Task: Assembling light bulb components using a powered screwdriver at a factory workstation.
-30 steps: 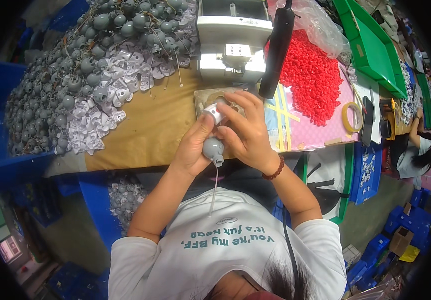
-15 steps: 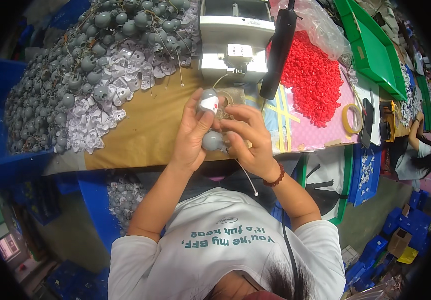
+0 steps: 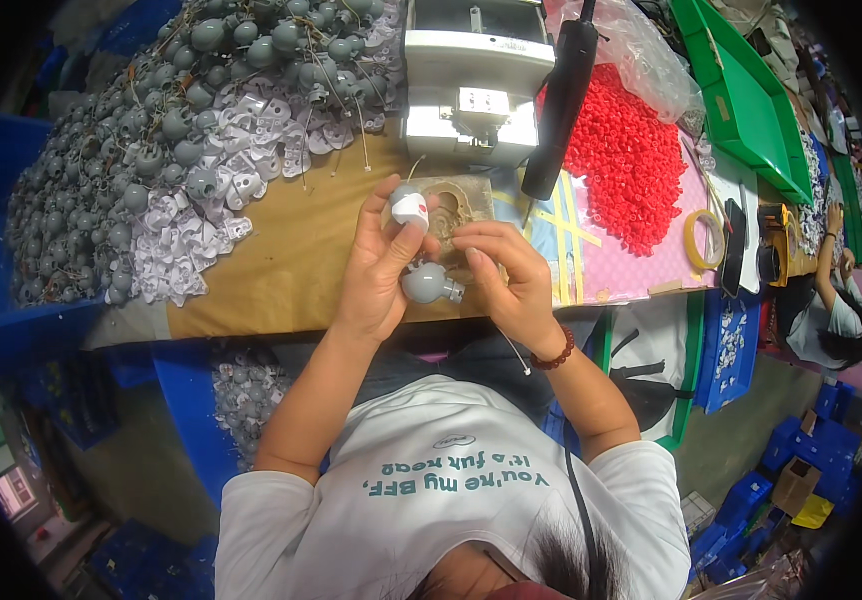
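In my left hand [image 3: 376,265] is a small grey-and-white plastic figure piece [image 3: 409,207] with a red mark, gripped between thumb and fingers. Just below it, against the same hand, sits a grey ball-shaped plastic part [image 3: 425,284] with a short neck pointing right. My right hand [image 3: 516,280] is beside that neck, its thumb and bent fingers apart and nothing visible between them. A thin wire [image 3: 512,348] with a small white end hangs under the right hand; its upper part is hidden. Behind the hands lies a brown block [image 3: 478,198] with hollows.
Grey ball-shaped parts [image 3: 81,220] and white shells [image 3: 176,245] are heaped at left. A white machine [image 3: 471,130] stands ahead, beside a black handheld tool [image 3: 557,115]. Small red pieces [image 3: 626,150], yellow tape [image 3: 703,238] and a green tray [image 3: 751,90] are at right.
My right hand has drawn slightly right, away from the neck of the grey ball-shaped part. The figure piece has shifted a little left and turned. The wire's end has moved right and up.
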Action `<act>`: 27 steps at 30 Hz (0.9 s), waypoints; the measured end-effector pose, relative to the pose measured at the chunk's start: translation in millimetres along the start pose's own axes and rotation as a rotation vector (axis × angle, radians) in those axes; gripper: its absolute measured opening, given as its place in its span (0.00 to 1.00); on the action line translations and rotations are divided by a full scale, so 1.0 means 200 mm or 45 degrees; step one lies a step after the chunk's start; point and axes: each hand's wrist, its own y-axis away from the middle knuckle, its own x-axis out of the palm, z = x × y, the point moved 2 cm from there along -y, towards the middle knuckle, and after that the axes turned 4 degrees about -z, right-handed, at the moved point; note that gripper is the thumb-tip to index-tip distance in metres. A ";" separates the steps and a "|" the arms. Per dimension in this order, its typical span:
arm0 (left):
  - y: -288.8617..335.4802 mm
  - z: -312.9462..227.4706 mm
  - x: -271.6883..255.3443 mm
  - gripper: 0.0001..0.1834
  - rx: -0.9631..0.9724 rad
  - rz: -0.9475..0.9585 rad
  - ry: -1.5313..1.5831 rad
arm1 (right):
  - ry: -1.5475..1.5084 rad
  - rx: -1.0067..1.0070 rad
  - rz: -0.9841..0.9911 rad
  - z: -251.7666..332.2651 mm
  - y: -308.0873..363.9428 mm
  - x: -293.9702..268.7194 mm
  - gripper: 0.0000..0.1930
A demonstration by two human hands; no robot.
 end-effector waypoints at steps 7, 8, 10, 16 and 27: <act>0.01 0.01 0.01 0.29 0.246 -0.049 -0.196 | -0.086 0.091 -0.001 -0.02 0.00 0.00 0.07; 0.01 0.02 0.00 0.29 0.331 -0.041 -0.267 | -0.095 0.099 0.001 -0.02 0.00 0.00 0.07; 0.03 0.03 -0.01 0.30 0.500 -0.022 -0.403 | -0.101 0.090 0.014 -0.02 0.00 -0.01 0.08; 0.09 0.06 0.00 0.30 0.991 0.119 -0.808 | -0.258 0.120 0.090 0.00 0.01 0.01 0.14; 0.10 0.08 -0.01 0.19 1.344 0.237 -0.987 | -0.189 -0.100 0.158 0.06 0.01 0.04 0.21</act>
